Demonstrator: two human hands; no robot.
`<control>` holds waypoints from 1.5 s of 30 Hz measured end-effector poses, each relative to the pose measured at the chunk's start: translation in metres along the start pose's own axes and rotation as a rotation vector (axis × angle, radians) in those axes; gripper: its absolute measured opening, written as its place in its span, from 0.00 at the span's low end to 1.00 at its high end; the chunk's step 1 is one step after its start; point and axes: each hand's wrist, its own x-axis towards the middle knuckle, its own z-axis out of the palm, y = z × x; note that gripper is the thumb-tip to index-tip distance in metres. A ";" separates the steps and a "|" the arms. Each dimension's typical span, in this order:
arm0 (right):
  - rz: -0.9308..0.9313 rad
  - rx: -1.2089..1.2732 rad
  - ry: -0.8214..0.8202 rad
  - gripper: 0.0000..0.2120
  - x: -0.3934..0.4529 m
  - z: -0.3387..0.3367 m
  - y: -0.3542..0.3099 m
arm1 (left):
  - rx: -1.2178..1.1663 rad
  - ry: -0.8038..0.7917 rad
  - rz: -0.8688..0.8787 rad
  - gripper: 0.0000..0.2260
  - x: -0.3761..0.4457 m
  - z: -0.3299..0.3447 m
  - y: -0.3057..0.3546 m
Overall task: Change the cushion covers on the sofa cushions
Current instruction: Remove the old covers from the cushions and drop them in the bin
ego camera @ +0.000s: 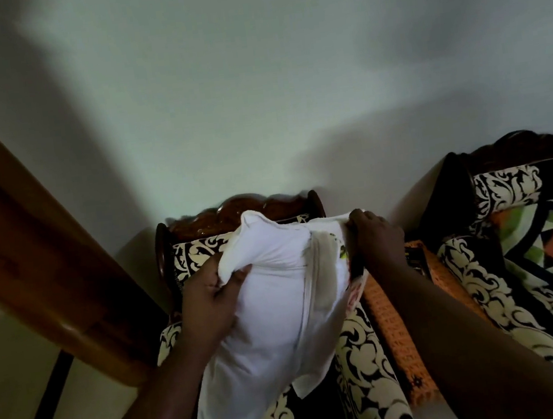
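Both forearms enter from the bottom edge, nearest the camera, reaching forward over an armchair (pixel 364 354) with black-and-cream floral upholstery and a carved dark wood back.

Far left: a slanted brown wooden beam (pixel 32 257) runs from upper left down toward the chair, a thin dark bar below it.

Left hand (pixel 209 299): grip curled, fingers and thumb pinching a bunched fold of the white cushion insert (pixel 266 310) at its upper left side. The insert is plump, tilted, its lower corner down at the chair seat, its top corner up against the chair back.

A seam or zipper line runs down the insert's right part, where the cushion cover (pixel 330 272) wraps it; the cover shows pale inside fabric with bits of green and red print at the edge. Cover sits only on the right portion of the insert; most of the insert is bare.

Right hand (pixel 376 232): grip curled over the cover's top right edge, holding the fabric, knuckles up.

Right of the arm: an orange crocheted cloth (pixel 397 340) lies along the chair's armrest. Further right, a second chair (pixel 507 190) in the same fabric carries a multicoloured patchwork cushion (pixel 547 240).

Pale wall behind everything.
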 end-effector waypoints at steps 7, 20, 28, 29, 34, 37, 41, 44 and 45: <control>0.234 0.269 -0.080 0.04 0.014 -0.001 -0.002 | -0.119 0.067 -0.081 0.09 -0.008 -0.005 -0.008; 0.503 1.110 0.025 0.21 -0.041 0.027 -0.064 | -0.046 0.045 -0.137 0.30 0.011 -0.029 -0.024; 0.260 1.011 0.211 0.16 -0.038 0.007 -0.103 | 1.087 -0.150 0.293 0.45 0.027 -0.010 -0.026; 0.252 1.018 0.224 0.16 -0.037 0.004 -0.106 | 1.055 -0.149 0.262 0.44 0.029 -0.009 -0.032; 0.155 0.876 0.176 0.22 -0.034 -0.007 -0.110 | 0.887 -0.183 0.263 0.42 0.034 -0.006 -0.043; 0.013 0.560 0.204 0.29 -0.040 -0.005 -0.106 | 0.803 -0.275 0.157 0.38 0.030 -0.003 -0.036; 0.044 0.381 0.192 0.28 -0.044 0.000 -0.097 | 0.659 -0.274 0.079 0.28 0.032 -0.003 -0.024; 0.048 0.283 0.178 0.14 -0.037 0.003 -0.083 | 0.637 -0.320 0.120 0.24 0.031 -0.007 -0.027; 0.045 0.227 0.164 0.10 -0.034 0.003 -0.078 | 0.644 -0.332 0.135 0.25 0.029 -0.009 -0.028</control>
